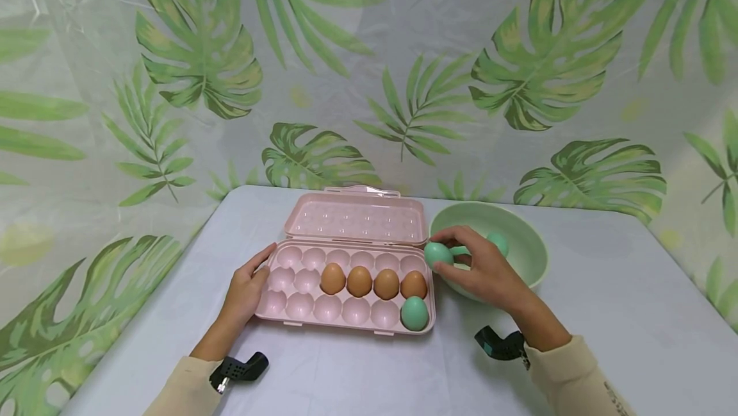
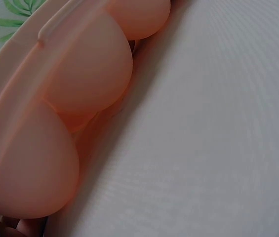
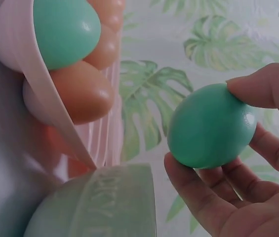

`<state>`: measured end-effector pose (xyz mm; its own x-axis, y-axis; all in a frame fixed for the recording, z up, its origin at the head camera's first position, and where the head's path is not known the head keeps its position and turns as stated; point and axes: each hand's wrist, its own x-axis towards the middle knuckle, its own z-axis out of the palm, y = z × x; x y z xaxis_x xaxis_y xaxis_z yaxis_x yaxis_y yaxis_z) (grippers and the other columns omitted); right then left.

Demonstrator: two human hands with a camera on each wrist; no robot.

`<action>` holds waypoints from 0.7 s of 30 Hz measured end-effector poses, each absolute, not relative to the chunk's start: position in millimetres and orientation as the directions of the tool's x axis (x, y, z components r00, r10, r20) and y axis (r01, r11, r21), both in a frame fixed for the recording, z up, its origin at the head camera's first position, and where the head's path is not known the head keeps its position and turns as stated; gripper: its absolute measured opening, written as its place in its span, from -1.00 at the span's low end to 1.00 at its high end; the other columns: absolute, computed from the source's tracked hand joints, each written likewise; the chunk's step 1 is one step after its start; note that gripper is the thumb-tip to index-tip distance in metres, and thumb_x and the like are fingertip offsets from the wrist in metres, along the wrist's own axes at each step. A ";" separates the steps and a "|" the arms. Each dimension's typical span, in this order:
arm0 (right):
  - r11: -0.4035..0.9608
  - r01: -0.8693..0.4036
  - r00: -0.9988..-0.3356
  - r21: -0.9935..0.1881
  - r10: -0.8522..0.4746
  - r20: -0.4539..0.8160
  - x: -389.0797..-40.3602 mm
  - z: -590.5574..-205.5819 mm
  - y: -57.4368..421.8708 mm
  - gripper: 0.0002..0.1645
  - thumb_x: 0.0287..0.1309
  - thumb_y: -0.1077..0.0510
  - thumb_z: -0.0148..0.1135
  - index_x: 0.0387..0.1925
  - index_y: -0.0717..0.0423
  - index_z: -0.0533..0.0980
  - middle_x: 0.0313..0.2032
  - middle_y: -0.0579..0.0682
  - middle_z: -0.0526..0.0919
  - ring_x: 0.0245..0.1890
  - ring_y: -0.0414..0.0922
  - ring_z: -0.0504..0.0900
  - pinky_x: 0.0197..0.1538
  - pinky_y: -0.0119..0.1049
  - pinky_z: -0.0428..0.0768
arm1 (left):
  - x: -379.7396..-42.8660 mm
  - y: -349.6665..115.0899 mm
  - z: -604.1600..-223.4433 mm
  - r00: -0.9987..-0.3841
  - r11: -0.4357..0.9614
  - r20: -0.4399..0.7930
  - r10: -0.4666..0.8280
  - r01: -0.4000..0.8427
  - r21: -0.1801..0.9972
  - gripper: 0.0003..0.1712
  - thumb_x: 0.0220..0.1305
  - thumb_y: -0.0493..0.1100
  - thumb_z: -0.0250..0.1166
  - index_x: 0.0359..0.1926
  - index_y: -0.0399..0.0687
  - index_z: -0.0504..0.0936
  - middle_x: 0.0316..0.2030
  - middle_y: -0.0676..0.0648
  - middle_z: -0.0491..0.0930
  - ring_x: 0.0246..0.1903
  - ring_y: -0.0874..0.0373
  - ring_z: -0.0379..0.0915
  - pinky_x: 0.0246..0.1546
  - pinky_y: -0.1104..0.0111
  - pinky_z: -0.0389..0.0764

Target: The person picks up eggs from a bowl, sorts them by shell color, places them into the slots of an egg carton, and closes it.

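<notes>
My right hand [image 1: 481, 268] pinches a green egg [image 3: 212, 126] between thumb and fingers, just off the right end of a pink plastic egg carton [image 1: 300, 318], beside the rim of a light green bowl [image 1: 527, 230]. At the carton's left end, my left hand [image 1: 245, 291] holds its edge; in the left wrist view the undersides of the carton's cups [image 2: 35, 163] fill the left side, with fingertips low in the corner. Several brown eggs [image 1: 359, 281] fill the right part of the middle row. Another green egg [image 1: 414, 313] sits in the near right corner cup.
The carton's lid [image 1: 357, 214] lies folded back behind it. Inside the bowl is one more green egg [image 1: 498, 244], partly behind my right hand. A white cloth covers the table [image 1: 346, 371], and a leaf-print sheet [image 1: 426, 31] hangs behind.
</notes>
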<state>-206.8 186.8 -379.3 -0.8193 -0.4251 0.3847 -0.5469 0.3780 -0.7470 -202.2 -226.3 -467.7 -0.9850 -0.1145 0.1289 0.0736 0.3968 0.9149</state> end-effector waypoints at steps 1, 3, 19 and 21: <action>0.375 -0.546 -0.819 -0.749 -0.426 0.384 -206.4 -379.6 185.8 -0.60 0.12 0.23 0.35 0.01 0.13 0.50 -0.07 -0.02 0.54 -0.09 -0.08 0.53 -0.05 -0.22 0.63 | -202.0 -226.4 -468.0 -0.985 0.396 0.129 -0.115 0.073 0.915 -0.48 0.42 -0.28 -0.07 0.38 -0.13 0.33 0.38 -0.10 0.26 0.42 0.04 0.01 0.40 0.10 0.05; 0.367 -0.542 -0.820 -0.756 -0.428 0.380 -205.7 -380.2 183.8 -0.61 0.13 0.23 0.35 0.01 0.12 0.50 -0.06 -0.02 0.55 -0.09 -0.08 0.53 -0.05 -0.22 0.63 | -201.9 -226.5 -468.3 -0.985 0.396 0.130 -0.114 0.075 0.915 -0.48 0.42 -0.28 -0.07 0.38 -0.13 0.34 0.38 -0.10 0.26 0.42 0.04 0.02 0.40 0.10 0.05; 0.321 -0.489 -0.832 -0.811 -0.452 0.322 -198.8 -387.8 164.9 -0.56 0.11 0.17 0.37 0.03 0.06 0.46 -0.08 -0.09 0.56 -0.09 -0.09 0.56 -0.04 -0.29 0.62 | -201.8 -226.5 -467.8 -0.985 0.387 0.132 -0.107 0.081 0.919 -0.47 0.43 -0.28 -0.08 0.39 -0.12 0.32 0.39 -0.09 0.25 0.42 0.05 0.00 0.41 0.10 0.03; 0.320 -0.499 -0.827 -0.805 -0.453 0.333 -198.4 -389.5 163.2 -0.56 0.11 0.18 0.37 0.04 0.06 0.47 -0.06 -0.11 0.55 -0.08 -0.10 0.56 -0.05 -0.27 0.63 | -201.8 -226.4 -468.1 -0.986 0.386 0.131 -0.106 0.080 0.919 -0.48 0.43 -0.28 -0.08 0.39 -0.11 0.32 0.39 -0.08 0.25 0.42 0.06 0.00 0.41 0.11 0.03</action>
<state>-198.4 163.2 -389.5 -0.8273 -0.4527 0.3326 -0.4988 0.3199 -0.8055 -201.8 -226.4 -468.1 -0.9857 -0.1064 0.1310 0.0805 0.3860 0.9190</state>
